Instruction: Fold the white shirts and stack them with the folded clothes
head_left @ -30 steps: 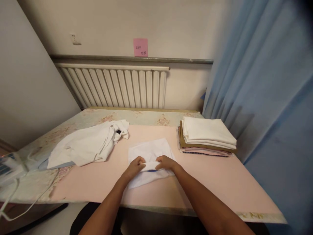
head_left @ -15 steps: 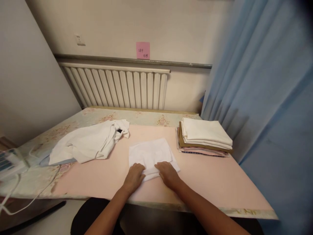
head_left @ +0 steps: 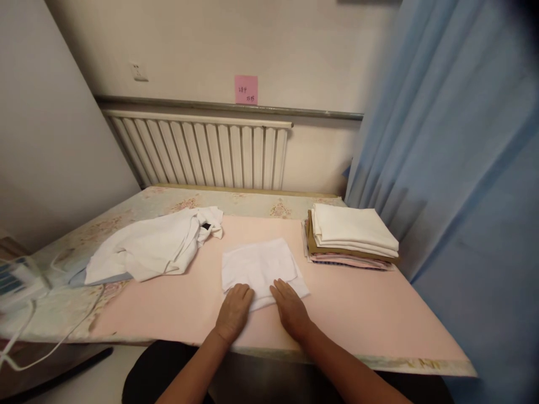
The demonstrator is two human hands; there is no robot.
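Observation:
A folded white garment (head_left: 259, 264) lies on the pink cloth (head_left: 349, 314) in front of me. My left hand (head_left: 236, 310) rests on its near left part, palm down with the fingers stretched out. On the near right part lies my right hand (head_left: 290, 307), its fingers flat and pointing away from me. Both hands touch the fabric from above and do not grip it. A loose heap of white clothing (head_left: 147, 244) is to the left. At the right stands a stack of folded clothes (head_left: 353, 227), white on top with brown and pink layers beneath.
Under the pink cloth spreads a floral table cover (head_left: 177, 197). A radiator (head_left: 210, 150) is on the wall behind, below a pink note (head_left: 246, 90). The blue curtain (head_left: 455, 168) hangs along the right side. White cables (head_left: 63, 339) run at the left edge.
My fingers were curled at the garment's near edge and now lie flatter on it. The near part of the garment looks smoother. The heap and the stack have stayed in place.

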